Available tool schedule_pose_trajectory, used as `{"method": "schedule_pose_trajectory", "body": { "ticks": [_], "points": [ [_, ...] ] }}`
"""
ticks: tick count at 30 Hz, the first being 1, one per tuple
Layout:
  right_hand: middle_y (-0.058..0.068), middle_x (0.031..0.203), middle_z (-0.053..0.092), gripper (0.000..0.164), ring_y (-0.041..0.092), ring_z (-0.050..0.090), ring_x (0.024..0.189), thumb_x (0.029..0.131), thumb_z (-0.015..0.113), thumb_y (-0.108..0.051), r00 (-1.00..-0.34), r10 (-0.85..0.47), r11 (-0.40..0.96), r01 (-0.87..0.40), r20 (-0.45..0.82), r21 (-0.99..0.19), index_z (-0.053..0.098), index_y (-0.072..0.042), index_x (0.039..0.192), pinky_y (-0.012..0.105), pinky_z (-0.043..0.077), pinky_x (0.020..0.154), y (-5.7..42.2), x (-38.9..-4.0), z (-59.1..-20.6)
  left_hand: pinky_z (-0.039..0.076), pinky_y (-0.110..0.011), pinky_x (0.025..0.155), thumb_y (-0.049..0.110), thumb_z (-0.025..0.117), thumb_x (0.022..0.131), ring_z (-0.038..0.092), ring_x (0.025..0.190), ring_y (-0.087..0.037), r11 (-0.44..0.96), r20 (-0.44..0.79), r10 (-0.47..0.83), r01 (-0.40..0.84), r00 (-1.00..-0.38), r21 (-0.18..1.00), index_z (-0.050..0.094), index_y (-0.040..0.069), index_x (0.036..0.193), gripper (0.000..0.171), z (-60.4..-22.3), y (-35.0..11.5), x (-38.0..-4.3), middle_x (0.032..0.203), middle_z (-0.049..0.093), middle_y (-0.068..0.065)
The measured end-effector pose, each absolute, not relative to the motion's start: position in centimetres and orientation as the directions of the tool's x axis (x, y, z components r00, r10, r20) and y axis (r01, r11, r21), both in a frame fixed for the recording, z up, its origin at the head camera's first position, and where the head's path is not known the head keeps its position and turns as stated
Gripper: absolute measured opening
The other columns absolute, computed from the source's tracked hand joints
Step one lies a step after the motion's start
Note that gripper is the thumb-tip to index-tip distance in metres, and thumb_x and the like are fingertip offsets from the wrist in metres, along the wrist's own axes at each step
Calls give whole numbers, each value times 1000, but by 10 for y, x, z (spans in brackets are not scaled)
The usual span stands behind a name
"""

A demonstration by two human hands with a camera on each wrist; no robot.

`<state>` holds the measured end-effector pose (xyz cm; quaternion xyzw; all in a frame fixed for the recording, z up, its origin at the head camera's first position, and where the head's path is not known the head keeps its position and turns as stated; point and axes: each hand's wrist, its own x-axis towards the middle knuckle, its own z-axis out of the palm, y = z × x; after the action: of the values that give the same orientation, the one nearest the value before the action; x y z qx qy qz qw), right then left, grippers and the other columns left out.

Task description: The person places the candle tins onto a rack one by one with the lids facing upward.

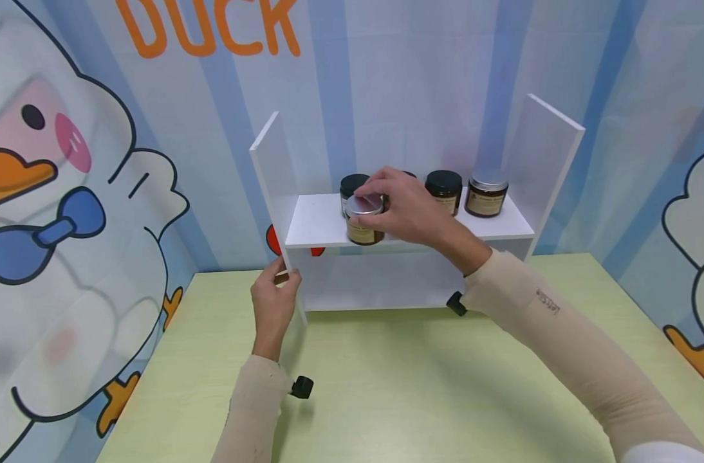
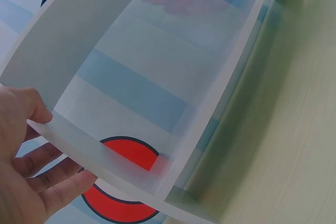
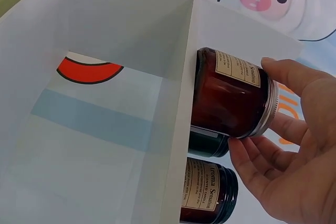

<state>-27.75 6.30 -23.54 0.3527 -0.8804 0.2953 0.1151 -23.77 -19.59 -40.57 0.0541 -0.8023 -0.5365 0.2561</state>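
Observation:
My right hand (image 1: 407,206) grips an amber scented candle jar (image 1: 363,233) with a silver lid and a cream label. That jar is at the front edge of the white shelf's upper board (image 1: 314,222); the right wrist view shows my thumb and fingers around its lid (image 3: 272,109). My left hand (image 1: 275,302) holds the shelf's left side panel (image 1: 271,173) low down, thumb on one side and fingers on the other (image 2: 68,187). Behind the held jar stands a black-lidded jar (image 1: 352,184), partly hidden.
Further right on the upper board stand a black-lidded candle jar (image 1: 444,186) and a silver-lidded one (image 1: 487,195). Another dark lid (image 1: 410,174) is mostly hidden by my right hand. The shelf rests on a pale yellow-green table (image 1: 387,379), before a duck-print backdrop (image 1: 421,83).

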Motion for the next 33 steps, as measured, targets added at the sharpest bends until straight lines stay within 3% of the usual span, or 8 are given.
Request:
{"method": "schedule_pose_trajectory", "body": {
  "ticks": [9, 24, 33],
  "points": [
    [4, 116, 64, 41, 17, 58, 101, 90, 76, -30, -707, -580, 588, -708, 405, -392, 71, -11, 126, 33, 52, 82, 58, -278, -229, 58, -49, 89, 21, 59, 96, 64, 108, -30, 422, 351, -361, 184, -864, 887, 65, 7, 136, 42, -407, -196, -239, 124, 68, -11],
    [8, 123, 66, 43, 21, 60, 102, 91, 74, -25, -639, -674, 534, -768, 371, -353, 67, -8, 130, 37, 52, 86, 52, -281, -220, 58, -49, 88, 21, 59, 96, 64, 107, -30, 429, 355, -357, 186, -864, 884, 65, 7, 135, 41, -409, -197, -240, 124, 68, -11],
    [9, 127, 62, 41, 25, 58, 102, 92, 70, -24, -634, -722, 540, -766, 277, -348, 68, -12, 132, 39, 51, 82, 47, -282, -211, 57, -49, 91, 20, 59, 97, 64, 109, -31, 421, 344, -356, 180, -869, 889, 64, 6, 136, 42, -407, -197, -239, 126, 67, -12]
  ]
}}
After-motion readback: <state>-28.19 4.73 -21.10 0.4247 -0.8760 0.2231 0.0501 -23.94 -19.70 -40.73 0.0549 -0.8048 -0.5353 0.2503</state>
